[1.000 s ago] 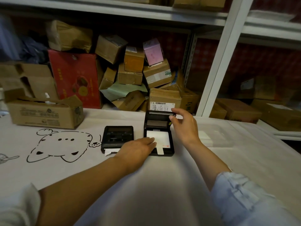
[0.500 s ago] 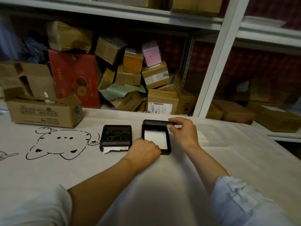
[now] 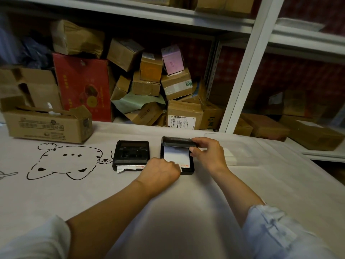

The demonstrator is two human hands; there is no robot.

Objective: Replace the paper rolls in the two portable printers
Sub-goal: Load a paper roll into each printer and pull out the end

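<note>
Two black portable printers lie side by side on the table. The left printer [image 3: 131, 153] is closed, with a torn paper strip [image 3: 128, 168] sticking out of its near edge. The right printer [image 3: 176, 144] has its lid lowered at the far end, and white paper [image 3: 175, 156] lies across its top. My right hand [image 3: 207, 153] grips the lid's right corner, thumb against the printer's side. My left hand [image 3: 160, 171] is curled at the printer's near end and pinches the paper's near edge.
An open cardboard box [image 3: 46, 124] stands at the table's back left. A clear plastic lid or tray [image 3: 240, 150] lies right of the printers. Shelves behind hold several cardboard boxes and a red carton [image 3: 82, 86]. A white shelf post [image 3: 246, 64] rises at back right.
The right printer's raised lid has come down under my right hand. My left hand went from flat on the paper to curled at its near edge.
</note>
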